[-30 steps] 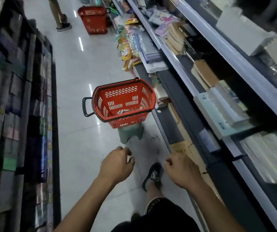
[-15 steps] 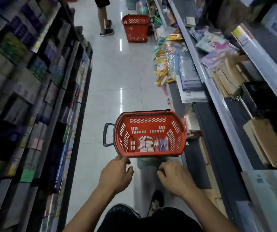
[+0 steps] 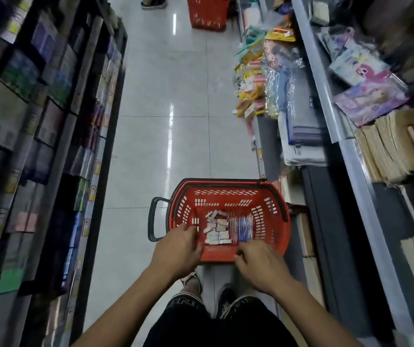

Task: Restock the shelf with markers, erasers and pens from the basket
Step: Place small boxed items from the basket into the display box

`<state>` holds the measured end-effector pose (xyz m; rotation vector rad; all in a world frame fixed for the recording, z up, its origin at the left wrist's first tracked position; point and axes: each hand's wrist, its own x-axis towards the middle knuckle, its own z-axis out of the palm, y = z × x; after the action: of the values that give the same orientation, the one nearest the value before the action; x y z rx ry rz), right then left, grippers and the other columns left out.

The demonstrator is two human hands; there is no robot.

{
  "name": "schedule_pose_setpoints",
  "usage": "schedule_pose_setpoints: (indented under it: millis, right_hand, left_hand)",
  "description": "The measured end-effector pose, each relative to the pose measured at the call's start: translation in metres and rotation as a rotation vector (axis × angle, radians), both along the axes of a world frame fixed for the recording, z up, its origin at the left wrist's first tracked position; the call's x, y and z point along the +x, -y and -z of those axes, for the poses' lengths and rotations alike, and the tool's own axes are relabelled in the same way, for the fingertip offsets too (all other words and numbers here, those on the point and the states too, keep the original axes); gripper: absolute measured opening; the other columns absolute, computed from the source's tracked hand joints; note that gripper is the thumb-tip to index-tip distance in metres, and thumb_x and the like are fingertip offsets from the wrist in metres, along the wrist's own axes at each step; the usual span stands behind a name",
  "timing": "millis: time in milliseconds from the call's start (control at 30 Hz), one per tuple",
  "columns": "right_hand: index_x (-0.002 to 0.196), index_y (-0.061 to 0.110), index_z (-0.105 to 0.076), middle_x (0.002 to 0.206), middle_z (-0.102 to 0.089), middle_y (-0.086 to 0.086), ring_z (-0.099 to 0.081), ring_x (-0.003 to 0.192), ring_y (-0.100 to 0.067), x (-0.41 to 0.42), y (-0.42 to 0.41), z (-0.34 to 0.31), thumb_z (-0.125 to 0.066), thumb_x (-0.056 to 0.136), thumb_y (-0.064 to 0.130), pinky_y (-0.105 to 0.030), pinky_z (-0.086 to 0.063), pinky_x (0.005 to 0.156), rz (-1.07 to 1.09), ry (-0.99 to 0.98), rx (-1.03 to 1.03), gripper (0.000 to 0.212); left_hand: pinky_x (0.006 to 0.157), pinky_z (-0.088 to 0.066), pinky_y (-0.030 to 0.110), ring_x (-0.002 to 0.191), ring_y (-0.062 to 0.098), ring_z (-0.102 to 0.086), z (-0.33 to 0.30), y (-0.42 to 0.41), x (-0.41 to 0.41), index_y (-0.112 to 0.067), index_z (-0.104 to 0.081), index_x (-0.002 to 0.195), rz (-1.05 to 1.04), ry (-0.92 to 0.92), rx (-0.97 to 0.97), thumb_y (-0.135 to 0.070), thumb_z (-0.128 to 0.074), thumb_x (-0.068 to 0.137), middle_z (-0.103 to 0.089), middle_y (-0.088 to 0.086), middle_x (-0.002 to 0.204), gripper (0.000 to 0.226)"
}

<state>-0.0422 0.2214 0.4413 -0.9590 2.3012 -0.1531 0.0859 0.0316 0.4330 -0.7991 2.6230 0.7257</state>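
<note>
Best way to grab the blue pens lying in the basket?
Come straight down from above with the right hand, already over the near rim. The blue pens lie flat, side by side, pointing away, beside the erasers. Probably pinch across their middles, since the red basket walls block any sideways approach.

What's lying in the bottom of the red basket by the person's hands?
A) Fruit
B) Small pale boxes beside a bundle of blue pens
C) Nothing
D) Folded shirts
B: in the red basket, small pale boxes lie left of a bundle of blue pens.
</note>
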Motion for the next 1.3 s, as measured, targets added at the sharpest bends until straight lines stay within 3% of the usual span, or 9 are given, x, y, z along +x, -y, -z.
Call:
schedule_pose_setpoints:
  millis: [100,400,533,667,733,867,1000,1133,1300]
  right_hand:
    - [0.094,0.024,-0.066,0.094,-0.062,0.008,-0.058,0.085,-0.009,-0.016,0.015,0.011,-0.053,0.099,0.036,-0.026,-0.048,0.071,0.009,0.028,0.020,0.019]
    - [0.102,0.023,-0.071,0.091,-0.056,0.010,-0.052,0.084,-0.009,-0.076,0.034,0.098,-0.053,0.098,0.031,-0.022,-0.039,0.073,-0.010,0.108,0.074,0.020]
    - [0.107,0.019,-0.072,0.101,-0.067,0.002,-0.061,0.099,-0.017,-0.104,0.031,0.179,-0.054,0.099,0.026,-0.028,-0.048,0.083,-0.011,0.165,0.107,0.021]
    - [0.099,0.014,-0.073,0.100,-0.070,-0.005,-0.065,0.094,-0.023,-0.121,0.034,0.279,-0.054,0.096,0.020,-0.034,-0.054,0.083,0.035,0.191,0.114,0.021]
    - [0.097,0.013,-0.073,0.098,-0.071,-0.006,-0.066,0.090,-0.025,-0.127,0.040,0.332,-0.053,0.096,0.018,-0.038,-0.056,0.081,0.062,0.191,0.110,0.021]
    - [0.110,0.012,-0.074,0.111,-0.070,-0.009,-0.064,0.104,-0.027,-0.131,0.055,0.423,-0.056,0.096,0.014,-0.039,-0.054,0.091,0.111,0.155,0.074,0.023]
    - [0.124,0.015,-0.069,0.126,-0.059,-0.010,-0.056,0.117,-0.029,-0.125,0.064,0.496,-0.068,0.093,0.014,-0.040,-0.050,0.099,0.101,0.064,0.058,0.031]
    - [0.125,0.013,-0.067,0.129,-0.054,-0.013,-0.056,0.118,-0.033,-0.121,0.065,0.527,-0.071,0.091,0.017,-0.041,-0.051,0.099,0.064,0.047,0.060,0.035]
    - [0.122,0.010,-0.067,0.123,-0.058,-0.012,-0.058,0.113,-0.031,-0.117,0.065,0.520,-0.070,0.091,0.023,-0.040,-0.051,0.094,0.087,-0.015,0.019,0.033]
  left_hand:
    - [0.070,-0.043,0.031,0.100,0.019,-0.062,0.011,0.021,-0.018,-0.024,-0.061,0.113,0.061,0.020,0.010,-0.049,-0.048,0.100,-0.063,-0.002,0.112,0.030]
    - [0.078,-0.055,0.037,0.100,0.023,-0.065,0.075,0.041,-0.071,-0.022,-0.064,0.111,-0.016,0.099,0.102,-0.046,-0.048,0.101,-0.064,-0.001,0.109,0.030]
    - [0.076,-0.053,0.036,0.095,0.023,-0.065,0.143,0.033,-0.093,-0.024,-0.064,0.104,-0.149,0.128,0.200,-0.040,-0.054,0.098,-0.067,0.000,0.106,0.020]
    - [0.074,-0.045,0.030,0.088,0.013,-0.061,0.236,0.023,-0.107,-0.025,-0.069,0.110,-0.281,0.175,0.333,-0.032,-0.060,0.099,-0.071,-0.002,0.107,0.015]
    - [0.073,-0.045,0.031,0.089,0.019,-0.065,0.286,0.021,-0.115,-0.022,-0.071,0.107,-0.332,0.213,0.345,-0.029,-0.061,0.099,-0.073,0.001,0.103,0.014]
    - [0.076,-0.056,0.042,0.085,0.030,-0.069,0.367,0.020,-0.129,-0.015,-0.069,0.097,-0.431,0.252,0.381,-0.027,-0.059,0.099,-0.074,0.008,0.091,0.016]
    - [0.073,-0.055,0.037,0.079,0.020,-0.068,0.430,0.018,-0.134,-0.018,-0.070,0.092,-0.522,0.236,0.394,-0.026,-0.056,0.098,-0.074,-0.001,0.084,0.018]
    - [0.063,-0.049,0.031,0.071,0.014,-0.067,0.459,0.014,-0.133,-0.018,-0.069,0.088,-0.587,0.217,0.441,-0.023,-0.056,0.098,-0.072,-0.005,0.076,0.018]
    - [0.064,-0.049,0.033,0.073,0.016,-0.066,0.460,0.009,-0.129,-0.020,-0.067,0.085,-0.583,0.241,0.425,-0.024,-0.055,0.097,-0.070,-0.005,0.076,0.018]
